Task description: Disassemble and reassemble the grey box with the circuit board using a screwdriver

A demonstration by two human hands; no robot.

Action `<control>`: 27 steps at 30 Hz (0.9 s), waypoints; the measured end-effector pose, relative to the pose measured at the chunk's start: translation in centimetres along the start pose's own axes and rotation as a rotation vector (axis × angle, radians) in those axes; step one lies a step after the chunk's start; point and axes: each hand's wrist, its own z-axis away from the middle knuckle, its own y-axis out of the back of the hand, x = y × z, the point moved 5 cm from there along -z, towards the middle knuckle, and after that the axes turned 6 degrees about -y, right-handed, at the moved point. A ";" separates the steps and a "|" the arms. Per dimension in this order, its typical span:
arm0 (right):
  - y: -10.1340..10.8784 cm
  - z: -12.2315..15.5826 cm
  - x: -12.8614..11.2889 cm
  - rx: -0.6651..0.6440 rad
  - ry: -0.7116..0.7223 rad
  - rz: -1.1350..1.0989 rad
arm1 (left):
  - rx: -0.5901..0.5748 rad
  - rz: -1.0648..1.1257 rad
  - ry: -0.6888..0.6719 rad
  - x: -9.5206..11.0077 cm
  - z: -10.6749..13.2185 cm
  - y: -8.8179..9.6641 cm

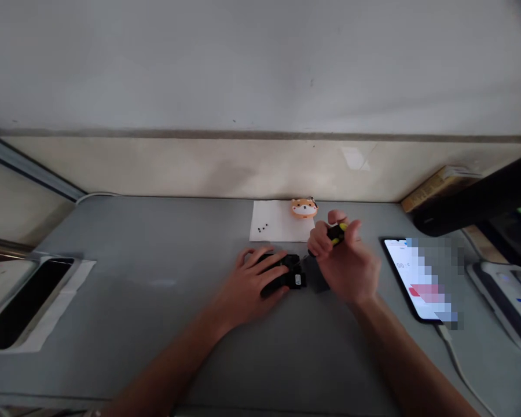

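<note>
My left hand (254, 284) lies over a black plastic device (291, 281) on the grey table, its fingers holding the device down. A small white label shows on the device's right end, while the rest is partly covered by the fingers. In my right hand (347, 263) is a screwdriver (337, 233) with a black and yellow handle. It slants down to the left, and its thin shaft reaches the device's right part; the tip's exact contact cannot be made out. Just beyond the hands, several tiny dark screws (263, 229) rest on a white sheet of paper (278, 217).
An orange dog-faced case (304, 208) sits on the paper's right corner. Rightward are a lit phone (410, 278) on a cable, a power strip (510, 301) and a black cylinder (469, 202). A dark-screened device (28, 304) lies at left. A wall backs the table.
</note>
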 end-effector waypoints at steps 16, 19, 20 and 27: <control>-0.7 0.0 0.1 -0.048 0.081 0.086 | 0.001 0.004 0.009 0.2 -0.2 -0.2; -0.4 -0.1 0.3 -0.058 0.069 0.061 | -0.003 0.002 0.024 0.4 -0.2 -0.1; -0.2 -0.1 0.3 -0.048 0.079 0.055 | -0.005 0.000 0.030 0.5 -0.2 0.0; 0.1 -0.4 0.0 -0.021 0.133 0.177 | 0.006 0.000 0.038 0.5 -0.1 0.0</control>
